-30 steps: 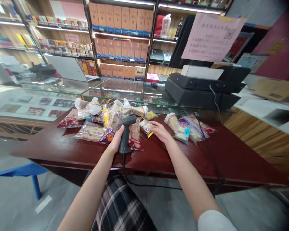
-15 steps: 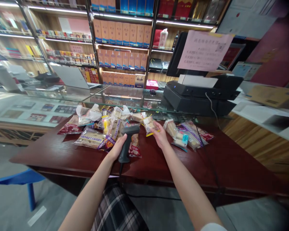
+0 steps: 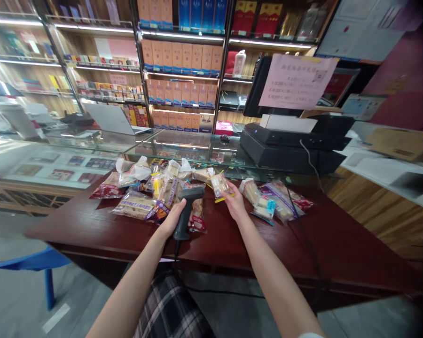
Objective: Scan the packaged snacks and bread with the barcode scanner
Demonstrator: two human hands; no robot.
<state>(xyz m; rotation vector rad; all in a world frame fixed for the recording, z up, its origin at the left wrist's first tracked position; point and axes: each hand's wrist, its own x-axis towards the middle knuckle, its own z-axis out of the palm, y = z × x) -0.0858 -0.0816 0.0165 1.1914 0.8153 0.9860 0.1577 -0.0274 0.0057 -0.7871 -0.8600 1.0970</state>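
Observation:
My left hand (image 3: 175,218) is wrapped round the handle of a dark barcode scanner (image 3: 184,216), whose head points toward my right hand. Between the fingers of my right hand (image 3: 234,201) is a small clear packet of bread (image 3: 219,185) with yellow edges, held just above the table. Left of and behind the scanner lies a pile of packaged breads, among them a flat bag with a purple label (image 3: 135,204) and a red bag (image 3: 108,186). A red-and-clear packet (image 3: 198,220) lies partly hidden behind the scanner.
Right of my right hand lie several more packets, including a blue-labelled one (image 3: 265,208) and a purple-striped one (image 3: 280,199). The dark red table (image 3: 225,244) meets a glass counter (image 3: 183,143). A black cash register (image 3: 289,141) stands behind on the right. A blue stool (image 3: 38,260) is at left.
The packet in my right hand has turned slightly, its face showing more toward me. My left hand keeps the scanner in nearly the same place. The camera view has shifted a little.

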